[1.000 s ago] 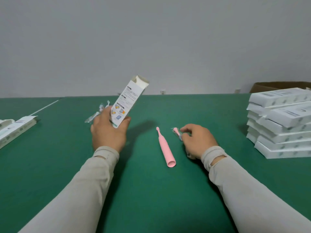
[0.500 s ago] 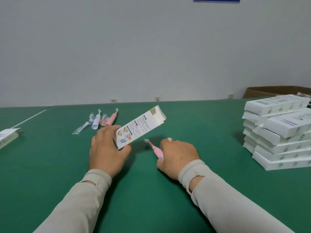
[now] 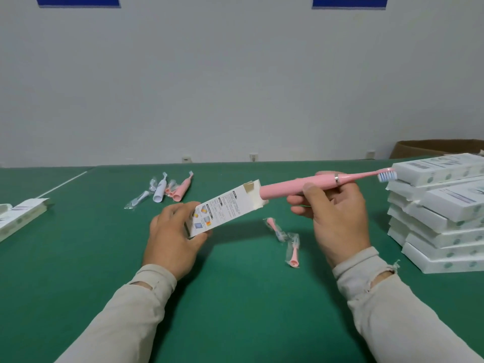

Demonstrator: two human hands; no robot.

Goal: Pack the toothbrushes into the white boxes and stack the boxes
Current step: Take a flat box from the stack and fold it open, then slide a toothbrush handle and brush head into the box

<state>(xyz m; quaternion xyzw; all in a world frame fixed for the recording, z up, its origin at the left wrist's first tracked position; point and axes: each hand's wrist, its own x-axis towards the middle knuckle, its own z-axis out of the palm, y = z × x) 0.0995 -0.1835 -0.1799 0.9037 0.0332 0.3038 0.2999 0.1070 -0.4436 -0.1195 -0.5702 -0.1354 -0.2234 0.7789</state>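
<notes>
My left hand (image 3: 172, 238) grips the lower end of a white box (image 3: 225, 208), tilted up to the right with its flap end open. My right hand (image 3: 332, 213) holds a pink electric toothbrush (image 3: 296, 186) by its handle. The handle's base sits at the box's open mouth and the bristle head points right toward the box stack. Two wrapped pink brush heads (image 3: 284, 238) lie on the table between my hands. Farther back lie a white toothbrush (image 3: 160, 191), a pink toothbrush (image 3: 182, 189) and wrapped heads.
A stack of several white boxes (image 3: 442, 213) stands at the right, close to the bristle head. A brown carton (image 3: 434, 148) sits behind it. More white boxes (image 3: 21, 217) lie at the left edge of the green table (image 3: 235, 297).
My right hand lifted the pink toothbrush off the table and brought its base to the box's open end. The left hand turned the box's opening toward the right. The camera tilted upward.
</notes>
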